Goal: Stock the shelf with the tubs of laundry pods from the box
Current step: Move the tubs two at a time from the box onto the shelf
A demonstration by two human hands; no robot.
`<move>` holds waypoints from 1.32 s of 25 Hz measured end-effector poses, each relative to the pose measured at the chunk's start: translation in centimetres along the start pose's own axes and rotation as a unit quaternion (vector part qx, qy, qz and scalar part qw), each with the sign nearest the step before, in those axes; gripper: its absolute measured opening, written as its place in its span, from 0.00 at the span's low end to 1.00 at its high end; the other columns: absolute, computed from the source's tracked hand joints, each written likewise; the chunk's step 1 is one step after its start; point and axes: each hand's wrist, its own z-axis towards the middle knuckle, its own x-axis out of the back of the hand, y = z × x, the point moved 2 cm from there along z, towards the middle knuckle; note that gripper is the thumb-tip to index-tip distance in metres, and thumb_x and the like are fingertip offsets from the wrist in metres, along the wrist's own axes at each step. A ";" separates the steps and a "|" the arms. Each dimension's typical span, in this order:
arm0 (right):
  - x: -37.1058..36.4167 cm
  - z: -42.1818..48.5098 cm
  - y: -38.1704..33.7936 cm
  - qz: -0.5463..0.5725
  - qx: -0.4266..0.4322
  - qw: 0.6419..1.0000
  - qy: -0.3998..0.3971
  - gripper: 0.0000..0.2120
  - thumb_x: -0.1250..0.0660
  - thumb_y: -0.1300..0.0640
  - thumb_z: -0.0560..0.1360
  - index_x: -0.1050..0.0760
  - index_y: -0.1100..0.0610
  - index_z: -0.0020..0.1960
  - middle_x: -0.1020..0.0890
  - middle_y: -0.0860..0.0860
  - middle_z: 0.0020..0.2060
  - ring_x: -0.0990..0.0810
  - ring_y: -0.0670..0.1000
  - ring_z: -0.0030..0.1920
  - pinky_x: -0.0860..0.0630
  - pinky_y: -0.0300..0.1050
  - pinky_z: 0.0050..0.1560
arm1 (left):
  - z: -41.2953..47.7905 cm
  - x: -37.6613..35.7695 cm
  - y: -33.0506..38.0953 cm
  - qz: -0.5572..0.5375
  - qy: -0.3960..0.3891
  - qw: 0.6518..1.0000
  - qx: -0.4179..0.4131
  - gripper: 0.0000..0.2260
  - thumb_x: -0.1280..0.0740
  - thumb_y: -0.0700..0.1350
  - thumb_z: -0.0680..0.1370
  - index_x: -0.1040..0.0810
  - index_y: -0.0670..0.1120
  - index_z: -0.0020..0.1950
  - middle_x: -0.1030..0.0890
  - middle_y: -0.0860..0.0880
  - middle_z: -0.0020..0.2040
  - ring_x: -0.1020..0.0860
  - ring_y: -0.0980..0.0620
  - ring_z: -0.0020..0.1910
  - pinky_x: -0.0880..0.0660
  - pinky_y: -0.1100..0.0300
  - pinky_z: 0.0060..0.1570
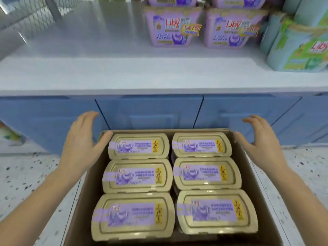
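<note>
Shelf [124,73]: white and broad, bare on its left part, running above blue cabinet doors [149,112].
Floor [26,174]: pale speckled terrazzo on both sides of the box.
Stocked tubs [173,26]: two purple Liby tubs stood side by side at the shelf's rear right, more stacked on top; green-and-blue packs [298,45] sat just to their right.
Box [85,192]: brown cardboard, open on top, standing in front of the cabinet.
Tubs of laundry pods [137,176]: six beige lids with purple labels, packed two across and three deep inside the box.
Left hand [80,141]: spread open, holding nothing, thumb at the box's far left corner.
Right hand [260,139]: open and empty, beside the box's far right corner.
</note>
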 end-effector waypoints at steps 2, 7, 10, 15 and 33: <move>-1.7 -2.5 0.5 0.005 -0.013 0.999 -0.046 0.21 0.34 0.54 0.74 0.29 0.64 0.62 0.26 0.61 0.63 0.29 0.62 0.65 0.34 0.54 0.64 | -3.1 -1.3 -1.1 -0.005 -0.046 0.999 0.019 0.31 0.41 0.59 0.71 0.32 0.39 0.66 0.27 0.39 0.65 0.30 0.40 0.65 0.35 0.49 0.63; -4.7 -7.3 1.9 0.017 -0.115 0.984 -0.135 0.24 0.36 0.51 0.75 0.34 0.59 0.68 0.27 0.58 0.64 0.27 0.60 0.62 0.30 0.53 0.58 | -8.4 -4.7 -3.1 -0.016 -0.170 0.980 0.100 0.26 0.35 0.53 0.75 0.34 0.42 0.69 0.26 0.42 0.66 0.26 0.42 0.62 0.28 0.47 0.59; -6.2 -8.3 2.7 0.050 -0.181 0.965 -0.185 0.26 0.37 0.49 0.75 0.38 0.58 0.69 0.25 0.59 0.62 0.26 0.60 0.61 0.29 0.54 0.59 | -9.2 -5.7 -3.1 -0.071 -0.202 0.968 0.130 0.23 0.35 0.51 0.75 0.33 0.45 0.68 0.23 0.46 0.63 0.25 0.44 0.60 0.29 0.51 0.55; -6.8 -8.3 2.7 0.098 -0.242 0.948 -0.184 0.22 0.43 0.48 0.78 0.36 0.59 0.67 0.22 0.60 0.58 0.24 0.61 0.58 0.30 0.52 0.54 | -9.0 -6.5 -2.8 -0.183 -0.231 0.918 0.265 0.16 0.39 0.52 0.77 0.27 0.45 0.62 0.21 0.46 0.57 0.23 0.45 0.54 0.30 0.56 0.49; -1.8 -6.0 1.4 0.131 -0.237 0.955 -0.123 0.22 0.40 0.50 0.77 0.31 0.60 0.28 0.27 0.56 0.26 0.28 0.57 0.32 0.37 0.45 0.31 | -7.8 -3.4 -2.0 -0.303 -0.072 0.891 0.330 0.16 0.37 0.53 0.76 0.22 0.45 0.33 0.17 0.45 0.33 0.19 0.43 0.37 0.21 0.49 0.40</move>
